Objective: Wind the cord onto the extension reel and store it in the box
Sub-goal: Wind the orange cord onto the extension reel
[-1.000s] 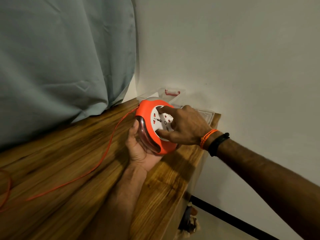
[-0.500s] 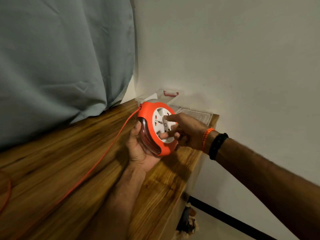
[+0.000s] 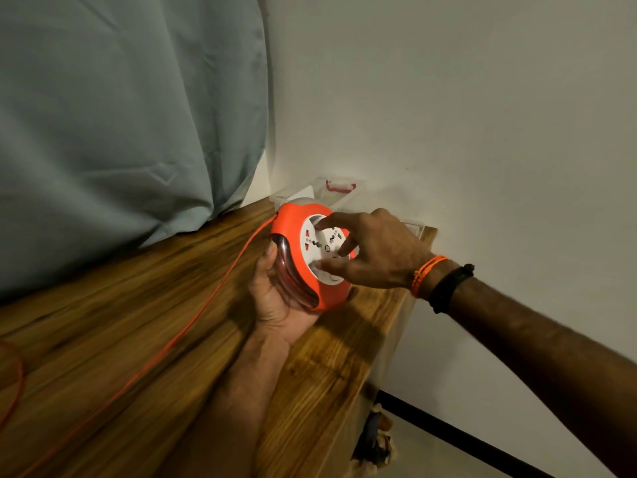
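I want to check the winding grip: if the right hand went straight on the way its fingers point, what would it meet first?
The right hand already touches the reel's white socket face; pushing on, it meets that.

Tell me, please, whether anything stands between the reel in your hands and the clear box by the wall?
Nothing visible does. The clear box sits just behind the reel at the far end of the wooden top, with no object between them. The left hand grips the reel; the right hand touches its white face. The cord trails out unwound.
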### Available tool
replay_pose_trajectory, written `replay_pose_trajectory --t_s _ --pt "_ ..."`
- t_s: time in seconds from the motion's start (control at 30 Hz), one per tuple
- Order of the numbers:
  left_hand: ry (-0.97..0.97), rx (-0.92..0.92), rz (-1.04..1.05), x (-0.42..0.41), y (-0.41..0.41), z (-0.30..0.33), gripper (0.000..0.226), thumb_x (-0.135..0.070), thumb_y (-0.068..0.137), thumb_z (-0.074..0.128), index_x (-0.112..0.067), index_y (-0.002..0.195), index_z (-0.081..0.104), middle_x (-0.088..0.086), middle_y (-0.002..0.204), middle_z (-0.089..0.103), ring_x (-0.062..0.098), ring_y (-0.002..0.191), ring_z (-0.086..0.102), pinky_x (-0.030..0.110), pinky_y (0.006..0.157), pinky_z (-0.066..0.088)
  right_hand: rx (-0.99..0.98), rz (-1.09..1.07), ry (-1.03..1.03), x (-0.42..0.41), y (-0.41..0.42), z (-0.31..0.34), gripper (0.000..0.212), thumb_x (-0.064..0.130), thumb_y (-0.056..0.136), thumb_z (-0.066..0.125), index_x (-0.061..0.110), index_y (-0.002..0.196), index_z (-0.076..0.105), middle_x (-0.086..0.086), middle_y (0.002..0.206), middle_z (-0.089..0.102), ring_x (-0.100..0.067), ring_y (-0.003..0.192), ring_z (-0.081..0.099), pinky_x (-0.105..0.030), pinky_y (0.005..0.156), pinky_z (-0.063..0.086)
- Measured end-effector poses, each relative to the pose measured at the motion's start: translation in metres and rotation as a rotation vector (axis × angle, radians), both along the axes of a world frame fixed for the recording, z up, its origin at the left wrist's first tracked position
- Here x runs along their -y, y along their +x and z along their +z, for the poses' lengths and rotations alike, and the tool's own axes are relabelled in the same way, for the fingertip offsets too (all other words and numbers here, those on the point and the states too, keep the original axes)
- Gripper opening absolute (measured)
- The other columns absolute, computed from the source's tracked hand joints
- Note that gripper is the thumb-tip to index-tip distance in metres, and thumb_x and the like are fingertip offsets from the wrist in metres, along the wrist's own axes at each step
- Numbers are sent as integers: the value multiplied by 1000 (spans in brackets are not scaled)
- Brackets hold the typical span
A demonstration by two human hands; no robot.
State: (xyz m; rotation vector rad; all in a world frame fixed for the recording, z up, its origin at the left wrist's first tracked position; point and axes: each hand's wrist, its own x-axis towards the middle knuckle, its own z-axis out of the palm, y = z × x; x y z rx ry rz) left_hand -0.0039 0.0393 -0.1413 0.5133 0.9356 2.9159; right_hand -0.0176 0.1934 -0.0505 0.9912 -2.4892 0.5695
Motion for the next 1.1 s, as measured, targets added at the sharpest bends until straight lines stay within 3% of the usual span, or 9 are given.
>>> replay_pose_trajectory --t_s 0.17,0.37,0.43,0.5,0.57,0.73,0.83,0.97,1.1 --pt "15 -16 -12 -1 -2 0 85 -47 65 77 -9 137 54 22 134 57 41 124 54 58 101 41 -42 13 19 9 -9 -9 63 51 80 68 26 136 54 -8 83 76 -29 86 70 -37 81 56" --pt "33 -37 -9 -2 -1 1 84 -48 68 75 -8 138 53 22 136 55 40 125 52 57 103 40 -39 -13 -115 11 -15 -17 60 52 72 73 27 125 65 -4 85 77 -24 79 71 -37 78 57" --pt "28 -46 -7 -4 0 2 83 -46 67 76 -10 138 53 20 133 59 38 120 57 55 96 46 142 -167 -323 19 -9 -20 54 58 69 74 20 107 75 -4 89 77 -19 80 70 -36 76 57" --pt "15 -45 -3 -7 1 4 82 -44 64 80 -10 134 57 19 128 62 36 117 59 52 95 48 595 -293 -730 29 -4 -21 50 55 71 74 6 80 73 -9 66 73 -17 53 64 -32 48 52" --pt "-4 -29 5 -8 1 5 83 -43 59 84 -8 131 60 20 126 64 37 117 59 53 100 46 985 -321 -1011 33 -1 -20 38 44 76 74 6 79 66 -11 51 65 -13 30 51 -17 31 32" --pt "-27 -38 11 -4 0 4 83 -46 61 81 -8 131 60 22 125 63 39 116 58 57 103 41 1114 -231 -929 25 -3 -10 34 34 85 69 6 103 59 -15 62 72 -9 27 40 -11 30 22" --pt "-21 -15 14 -3 1 4 88 -47 61 80 -13 138 54 20 132 59 39 120 55 60 98 44 1053 -218 -791 17 -6 -5 41 31 87 66 -2 110 62 -15 69 76 -8 27 36 -12 33 23" --pt "-13 8 40 -1 3 5 92 -48 60 80 -16 141 50 17 137 56 38 122 55 59 99 43 578 -231 -482 7 -9 -2 26 38 85 68 13 82 74 3 63 76 -2 36 58 -14 35 39" --pt "-2 27 33 -1 5 5 87 -48 64 77 -16 141 51 17 134 60 37 119 59 58 89 49 171 -131 -198 0 -4 -2 34 44 80 71 21 105 73 1 83 78 -13 65 71 -33 68 61"
